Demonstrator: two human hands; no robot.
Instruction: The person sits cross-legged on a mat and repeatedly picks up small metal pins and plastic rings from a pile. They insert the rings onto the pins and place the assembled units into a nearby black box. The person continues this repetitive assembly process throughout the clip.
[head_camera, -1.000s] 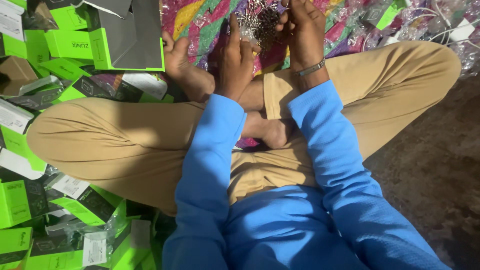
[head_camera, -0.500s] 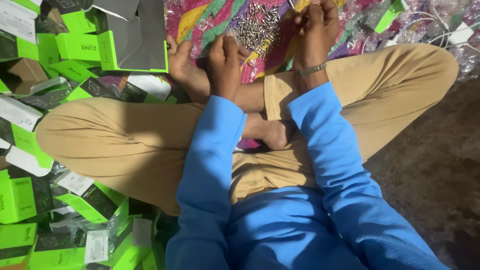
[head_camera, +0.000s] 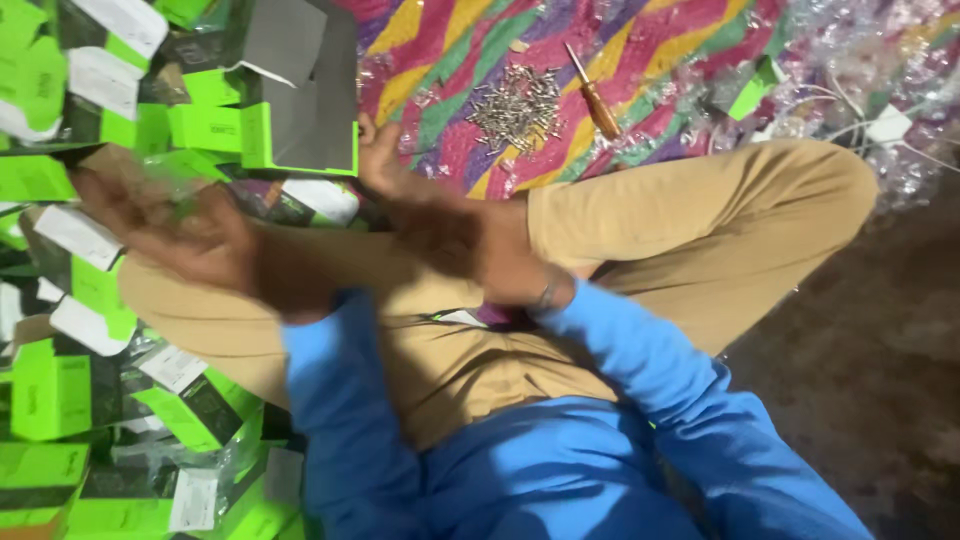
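Head view: the left hand (head_camera: 165, 225) is blurred over the green boxes (head_camera: 60, 390); I cannot tell its grip. The right hand (head_camera: 470, 245) lies near the lap, grip unclear. The screws (head_camera: 517, 105) and screwdriver (head_camera: 592, 92) lie untouched on the cloth (head_camera: 430, 70).

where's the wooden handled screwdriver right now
The wooden-handled screwdriver lies on the colourful striped cloth at top centre, just right of the pile of small metal screws.
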